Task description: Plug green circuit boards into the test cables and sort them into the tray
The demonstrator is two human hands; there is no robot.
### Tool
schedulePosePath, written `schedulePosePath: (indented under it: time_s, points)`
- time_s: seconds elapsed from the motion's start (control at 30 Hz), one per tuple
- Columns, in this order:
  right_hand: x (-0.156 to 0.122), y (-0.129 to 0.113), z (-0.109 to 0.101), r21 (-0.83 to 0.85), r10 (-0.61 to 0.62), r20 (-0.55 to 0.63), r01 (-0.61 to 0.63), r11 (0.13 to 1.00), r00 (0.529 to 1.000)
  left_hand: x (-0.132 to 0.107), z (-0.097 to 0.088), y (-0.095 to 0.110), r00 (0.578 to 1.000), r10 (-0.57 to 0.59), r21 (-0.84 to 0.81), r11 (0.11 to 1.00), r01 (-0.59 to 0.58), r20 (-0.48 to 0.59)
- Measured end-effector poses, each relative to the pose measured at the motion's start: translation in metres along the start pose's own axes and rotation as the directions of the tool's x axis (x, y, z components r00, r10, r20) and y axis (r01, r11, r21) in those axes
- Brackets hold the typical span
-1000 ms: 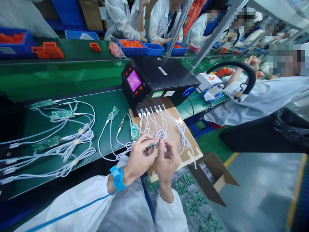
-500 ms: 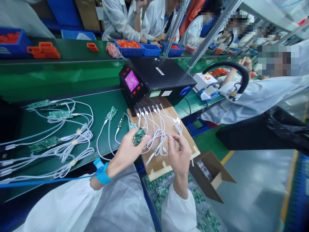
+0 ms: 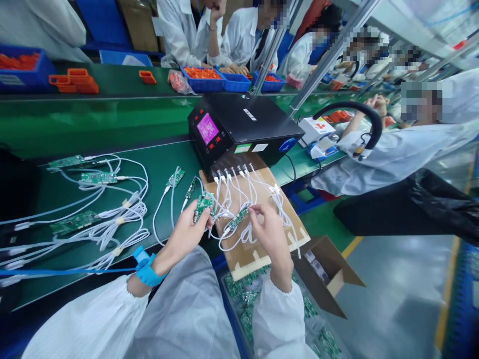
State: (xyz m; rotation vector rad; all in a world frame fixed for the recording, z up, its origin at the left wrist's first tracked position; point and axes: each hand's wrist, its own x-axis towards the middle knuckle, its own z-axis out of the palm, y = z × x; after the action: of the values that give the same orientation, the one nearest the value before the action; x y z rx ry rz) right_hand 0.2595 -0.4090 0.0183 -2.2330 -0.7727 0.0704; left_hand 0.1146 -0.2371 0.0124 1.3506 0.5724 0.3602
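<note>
In my left hand (image 3: 187, 224) a green circuit board (image 3: 204, 204) is gripped between thumb and fingers. My right hand (image 3: 270, 232) pinches the right end of a narrower green circuit board (image 3: 238, 218) over the brown board. A white cable plug meets that board's lower left end. Around it lie several white cables (image 3: 250, 233), running from the front of a black box-shaped device (image 3: 243, 119) with a lit pink screen (image 3: 207, 128). Two cabled circuit boards, a wider one (image 3: 175, 177) and a slim one (image 3: 190, 187), rest left of the device.
Cabled circuit boards (image 3: 75, 222) and bundled white cables (image 3: 119, 219) cover the left of the green bench. Below the brown board (image 3: 239, 269) sits a tray of circuit boards (image 3: 247, 319). An open cardboard box (image 3: 337, 279) stands right. Co-workers (image 3: 187, 35) sit opposite, behind blue bins (image 3: 235, 82).
The narrow circuit board now shows at my right fingertips, with a cable plug at its end; before, those fingers were at the cables. My left hand has shifted slightly left and down with its board.
</note>
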Motion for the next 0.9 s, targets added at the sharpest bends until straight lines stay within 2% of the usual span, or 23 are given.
schedulePosePath:
  time_s: [0.07, 0.17, 0.27, 0.43, 0.5, 0.6, 0.7, 0.8, 0.9]
  points:
    - [-0.005, 0.001, -0.009, 0.014, 0.010, 0.014, -0.010, 1.000, 1.000, -0.001, 0.000, 0.002, 1.000, -0.023, -0.022, 0.999, 0.023, -0.008]
    - [-0.022, 0.011, -0.023, 0.012, 0.055, -0.084, -0.054, 0.998, 0.995, -0.006, 0.000, 0.009, 0.998, -0.063, -0.063, 0.996, 0.065, 0.022]
    - [-0.045, 0.030, -0.027, -0.072, -0.007, -0.157, -0.004, 0.997, 0.987, -0.010, 0.002, 0.019, 0.996, -0.072, -0.113, 0.991, 0.076, 0.043]
    - [-0.069, 0.060, -0.011, -0.152, -0.225, -0.068, 0.212, 0.965, 0.972, -0.008, 0.017, 0.033, 1.000, 0.003, -0.110, 0.994, -0.002, 0.009]
    - [-0.070, 0.065, -0.003, -0.129, -0.227, -0.102, 0.214, 0.968, 0.969, -0.003, 0.027, 0.036, 1.000, -0.002, -0.099, 0.995, 0.001, -0.007]
    - [-0.069, 0.066, 0.003, -0.035, -0.123, -0.243, 0.118, 0.992, 0.962, 0.007, 0.045, 0.038, 0.996, -0.075, -0.080, 0.994, 0.079, 0.054]
    - [-0.065, 0.061, 0.001, 0.051, -0.055, -0.382, 0.080, 0.995, 0.923, 0.016, 0.062, 0.039, 0.988, -0.081, -0.080, 0.993, 0.092, 0.134]
    - [-0.060, 0.053, -0.003, 0.012, -0.160, -0.476, 0.188, 0.982, 0.865, 0.024, 0.078, 0.042, 0.989, -0.025, -0.093, 0.995, 0.039, 0.147]
    - [-0.057, 0.048, -0.005, -0.035, -0.261, -0.519, 0.285, 0.958, 0.814, 0.030, 0.091, 0.045, 0.991, -0.036, -0.080, 0.996, 0.047, 0.131]
